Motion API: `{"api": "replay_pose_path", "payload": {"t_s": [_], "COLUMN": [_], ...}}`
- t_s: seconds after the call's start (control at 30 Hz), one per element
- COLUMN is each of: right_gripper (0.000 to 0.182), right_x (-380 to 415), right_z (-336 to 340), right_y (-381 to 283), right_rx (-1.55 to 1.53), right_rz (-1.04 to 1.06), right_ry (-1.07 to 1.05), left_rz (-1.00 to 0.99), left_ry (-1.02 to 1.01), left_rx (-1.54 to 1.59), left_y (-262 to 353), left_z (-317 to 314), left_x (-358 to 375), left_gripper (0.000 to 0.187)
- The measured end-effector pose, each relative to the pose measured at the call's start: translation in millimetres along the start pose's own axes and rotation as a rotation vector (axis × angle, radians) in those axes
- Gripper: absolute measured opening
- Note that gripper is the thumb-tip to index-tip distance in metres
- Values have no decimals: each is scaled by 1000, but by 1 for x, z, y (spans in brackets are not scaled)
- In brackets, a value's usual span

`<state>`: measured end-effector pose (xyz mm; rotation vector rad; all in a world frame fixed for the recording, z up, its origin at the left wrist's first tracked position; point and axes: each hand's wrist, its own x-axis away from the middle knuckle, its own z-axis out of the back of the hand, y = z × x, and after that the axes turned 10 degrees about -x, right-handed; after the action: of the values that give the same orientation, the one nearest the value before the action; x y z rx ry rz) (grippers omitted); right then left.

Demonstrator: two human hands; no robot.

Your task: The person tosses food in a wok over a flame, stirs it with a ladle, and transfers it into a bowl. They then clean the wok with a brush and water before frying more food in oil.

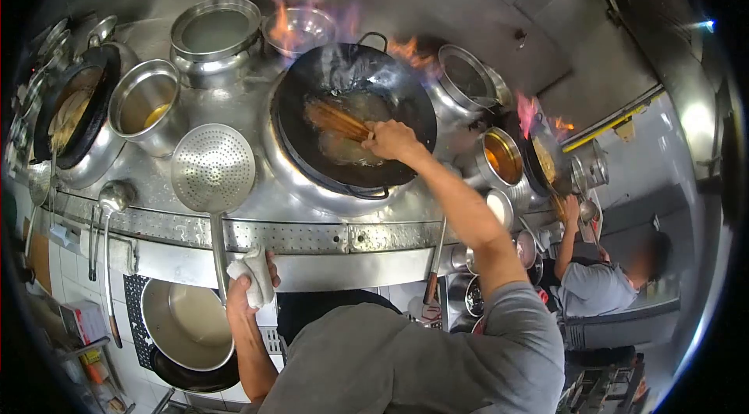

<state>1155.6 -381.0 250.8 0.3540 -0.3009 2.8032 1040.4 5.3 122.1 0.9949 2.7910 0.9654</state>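
Note:
My right hand [394,141] is closed around a bamboo wok brush [343,122], its bristles down in the large black wok [300,94]. Steaming liquid lies in the wok's bottom, and flames rise behind its far rim. At the front edge of the stove, my left hand [246,293] grips a folded white cloth [253,272]. Right beside that hand runs the long handle of a perforated skimmer [213,168], whose round head lies over the steel stove top.
Left of the wok stand a steel pot [145,106] and a second wok [74,113]. A ladle [116,197] hangs over the front edge. Below is a large stockpot [187,324]. At the right, a co-worker [597,285] works at another flaming wok [544,160].

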Motion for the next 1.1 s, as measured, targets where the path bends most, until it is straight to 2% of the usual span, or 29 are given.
{"api": "replay_pose_path", "payload": {"t_s": [0.03,0.1,0.17,0.23,0.33,0.4,0.43,0.47,0.53,0.6,0.67,0.7,0.77,0.8,0.87,0.9,0.93,1.0,1.07,1.1], "right_gripper": [40,39,37,43,41,32,32,32,29,28,29,29,25,25,26,30,30,34,37,39], "right_x": [15,69,119,130,121,117,122,133,153,141,95,82,62,58,87,105,112,118,74,41], "right_z": [14,42,60,75,89,84,80,81,84,67,55,55,64,66,80,87,86,84,56,34], "right_y": [-6,-10,12,46,80,82,82,67,33,52,94,107,108,109,84,61,53,48,89,124], "right_rx": [93,247,367,546,652,768,770,768,562,566,695,698,730,732,671,636,637,603,580,661], "right_rz": [48,70,136,15,-93,-24,85,83,124,169,36,39,43,61,143,94,99,178,112,135], "right_ry": [-128,-232,-171,-208,-112,156,174,174,-52,-42,18,21,322,329,217,87,86,-168,-164,100], "left_rz": [-3,-13,-28,-77,-87,-85,-59,-29,-27,-25,-70,-61,-62,-54,-82,-101,-104,-74,-69,-69], "left_ry": [-7,19,24,61,97,91,75,61,29,-3,23,-17,-50,-84,-44,-19,-14,-8,-47,-44], "left_rx": [-63,-116,-112,-142,-120,-115,-88,-61,-58,-56,-56,-35,-8,18,17,14,15,114,156,211], "left_y": [2,4,0,-3,-12,-14,-14,-15,-14,-11,-9,-10,-11,-12,-13,-15,-18,-23,-25,-25], "left_z": [-3,-7,-1,2,12,15,18,18,13,5,-9,-7,-8,-9,-11,-12,-9,2,8,7], "left_x": [-1,2,9,18,26,25,25,25,20,14,7,4,6,6,15,18,20,25,25,24], "left_gripper": [87,87,86,84,83,82,82,81,80,79,79,77,77,76,75,74,74,72,71,70]}}
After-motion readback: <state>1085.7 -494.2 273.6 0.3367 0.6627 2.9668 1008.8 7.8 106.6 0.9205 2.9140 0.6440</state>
